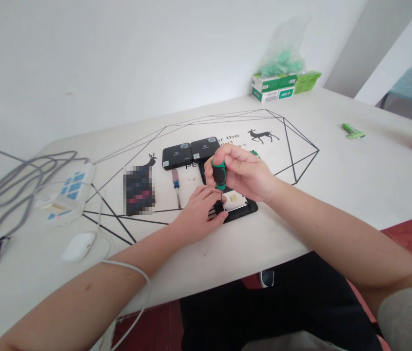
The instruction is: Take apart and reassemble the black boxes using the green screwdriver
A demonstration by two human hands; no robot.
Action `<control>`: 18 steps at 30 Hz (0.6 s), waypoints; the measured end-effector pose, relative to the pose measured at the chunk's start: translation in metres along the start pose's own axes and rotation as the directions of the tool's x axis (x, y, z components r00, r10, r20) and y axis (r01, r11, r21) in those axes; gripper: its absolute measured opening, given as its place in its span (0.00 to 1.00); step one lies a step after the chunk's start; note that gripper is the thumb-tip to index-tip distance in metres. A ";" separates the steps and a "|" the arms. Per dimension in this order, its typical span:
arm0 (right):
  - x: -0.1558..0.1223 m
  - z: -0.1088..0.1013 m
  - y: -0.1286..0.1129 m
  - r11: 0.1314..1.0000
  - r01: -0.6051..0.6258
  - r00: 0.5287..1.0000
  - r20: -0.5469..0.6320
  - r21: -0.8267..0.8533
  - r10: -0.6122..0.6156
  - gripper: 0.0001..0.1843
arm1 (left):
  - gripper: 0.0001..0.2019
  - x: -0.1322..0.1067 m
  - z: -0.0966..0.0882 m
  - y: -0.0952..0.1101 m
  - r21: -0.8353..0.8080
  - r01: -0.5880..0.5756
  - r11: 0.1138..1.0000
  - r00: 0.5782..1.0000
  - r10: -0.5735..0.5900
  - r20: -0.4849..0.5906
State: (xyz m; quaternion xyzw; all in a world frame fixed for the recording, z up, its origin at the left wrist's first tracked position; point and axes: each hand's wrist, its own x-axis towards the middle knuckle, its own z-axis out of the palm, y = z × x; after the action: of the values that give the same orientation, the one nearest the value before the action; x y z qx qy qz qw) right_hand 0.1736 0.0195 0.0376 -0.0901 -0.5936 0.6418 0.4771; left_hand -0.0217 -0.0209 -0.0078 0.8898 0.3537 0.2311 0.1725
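Note:
My right hand is closed around the green and black handle of a screwdriver, held upright. Its shaft points down to the left edge of a silver metal plate with a small yellowish square on it. The plate sits in an open black plastic case on the table. My left hand grips the left side of that case, thumb at the front and fingers near the screwdriver shaft. The exact spot under the tip is hard to make out. Part of a green board shows behind my right hand.
Two black boxes lie behind my hands. A second screwdriver and a blurred dark object are to the left. Farther left are a power strip, cables and a white earphone case. Green-white boxes stand at the back.

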 end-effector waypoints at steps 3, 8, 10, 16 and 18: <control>0.002 -0.004 0.005 0.997 0.075 0.995 -0.058 -0.012 -0.076 0.19 | 0.06 0.000 0.000 0.000 0.000 -0.003 1.000 1.000 0.003 0.001; 0.005 -0.011 0.010 0.996 0.088 0.991 -0.099 -0.021 -0.089 0.17 | 0.07 0.000 0.000 0.000 0.001 0.000 1.000 1.000 0.000 0.001; 0.004 -0.011 0.008 0.998 0.063 0.997 -0.050 -0.002 -0.063 0.16 | 0.07 0.000 0.000 0.000 0.002 0.006 1.000 1.000 -0.006 0.002; -0.002 -0.008 0.002 0.998 0.015 0.998 0.055 -0.056 -0.012 0.17 | 0.07 0.000 0.000 0.001 0.010 -0.003 1.000 1.000 0.003 0.002; -0.001 -0.009 0.003 0.990 0.066 0.998 0.001 -0.126 -0.066 0.19 | 0.07 0.000 0.000 0.001 0.007 -0.006 1.000 1.000 0.006 -0.002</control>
State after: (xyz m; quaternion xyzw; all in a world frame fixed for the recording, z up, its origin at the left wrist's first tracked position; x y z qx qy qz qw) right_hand 0.1787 0.0249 0.0319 -0.1014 -0.6349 0.5866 0.4925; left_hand -0.0206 -0.0217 -0.0070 0.8913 0.3518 0.2312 0.1684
